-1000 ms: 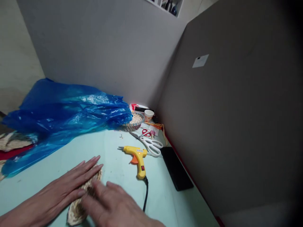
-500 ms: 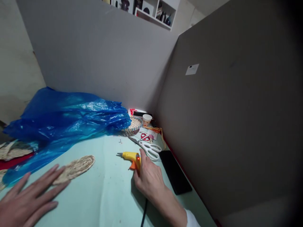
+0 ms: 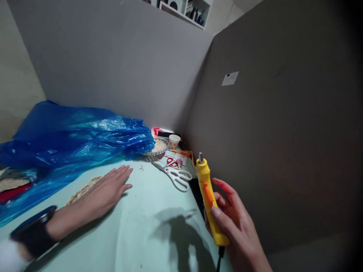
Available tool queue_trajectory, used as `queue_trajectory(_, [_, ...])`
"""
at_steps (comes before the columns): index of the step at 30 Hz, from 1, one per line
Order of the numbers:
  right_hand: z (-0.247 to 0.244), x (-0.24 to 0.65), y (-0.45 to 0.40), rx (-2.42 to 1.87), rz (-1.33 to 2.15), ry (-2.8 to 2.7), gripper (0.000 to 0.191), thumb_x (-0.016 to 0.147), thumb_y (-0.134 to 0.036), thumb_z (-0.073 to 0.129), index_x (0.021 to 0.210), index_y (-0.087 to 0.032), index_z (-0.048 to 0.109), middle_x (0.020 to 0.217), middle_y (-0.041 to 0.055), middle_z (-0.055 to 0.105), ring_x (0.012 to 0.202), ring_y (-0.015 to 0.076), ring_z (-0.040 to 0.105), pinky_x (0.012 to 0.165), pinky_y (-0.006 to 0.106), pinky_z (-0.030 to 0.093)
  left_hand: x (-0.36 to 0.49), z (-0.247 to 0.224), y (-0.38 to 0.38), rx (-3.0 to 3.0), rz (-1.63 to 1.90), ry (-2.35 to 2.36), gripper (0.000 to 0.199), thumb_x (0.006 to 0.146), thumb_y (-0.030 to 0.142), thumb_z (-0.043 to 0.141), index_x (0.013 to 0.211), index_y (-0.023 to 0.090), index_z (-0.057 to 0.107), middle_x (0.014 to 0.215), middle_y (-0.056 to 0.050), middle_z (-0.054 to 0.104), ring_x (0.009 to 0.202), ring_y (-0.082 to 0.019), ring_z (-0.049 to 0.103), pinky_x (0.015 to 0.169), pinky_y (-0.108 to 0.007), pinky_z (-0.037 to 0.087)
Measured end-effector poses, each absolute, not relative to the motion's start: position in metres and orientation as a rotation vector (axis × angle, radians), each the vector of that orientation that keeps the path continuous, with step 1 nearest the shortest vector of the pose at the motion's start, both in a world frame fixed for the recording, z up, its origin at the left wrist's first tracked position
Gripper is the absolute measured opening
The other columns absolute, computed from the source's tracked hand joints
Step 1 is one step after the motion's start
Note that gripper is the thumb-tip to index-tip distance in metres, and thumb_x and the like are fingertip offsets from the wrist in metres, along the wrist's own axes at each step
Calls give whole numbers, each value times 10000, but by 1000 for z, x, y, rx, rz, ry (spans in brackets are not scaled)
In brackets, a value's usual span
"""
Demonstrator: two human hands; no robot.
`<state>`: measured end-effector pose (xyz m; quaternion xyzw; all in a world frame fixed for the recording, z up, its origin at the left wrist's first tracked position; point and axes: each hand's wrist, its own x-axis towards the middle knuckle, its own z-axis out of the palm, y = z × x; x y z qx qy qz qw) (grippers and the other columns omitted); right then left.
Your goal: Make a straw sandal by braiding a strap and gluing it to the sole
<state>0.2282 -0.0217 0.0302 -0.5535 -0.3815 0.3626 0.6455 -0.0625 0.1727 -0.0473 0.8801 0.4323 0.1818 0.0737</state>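
Note:
A yellow hot glue gun with an orange trigger is held up off the table in my right hand. Its metal nozzle points upward, and a black cord leaves the lower end. My left hand, wearing a black band at the wrist, stretches out flat with its fingers together over the oval woven straw piece. Much of that piece is hidden beneath the hand and forearm; whether the palm presses on it I cannot tell.
White-handled scissors lie mid-table, with small red-handled scissors behind. A paper cup and a woven basket stand at the back. A blue plastic bag spreads along the left. Grey partitions enclose the table.
The glue gun has risen off the table in my right hand, moved right and turned nozzle-up. My left hand has moved right and forward, over the straw piece.

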Motion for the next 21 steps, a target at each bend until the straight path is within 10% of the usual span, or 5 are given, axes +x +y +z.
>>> queue_trajectory(11, [15,239,-36,-1258,862,-693,634,779,-519,816,1322,-317,558,914,4,603,672,141,573,556,226,434,-22,-72,197,2721,388,1310,637,1048,483,450,1607,203,329,1655,-197,420,1532,-374,355,1213,-648,340])
queue_trajectory(21, [28,243,-49,-1249,851,-647,536,806,-365,790,1299,-311,586,957,2,593,683,116,574,568,196,466,-26,-95,71,2909,244,596,726,967,613,519,1615,450,235,1731,-24,244,1554,-377,305,1262,-626,241])
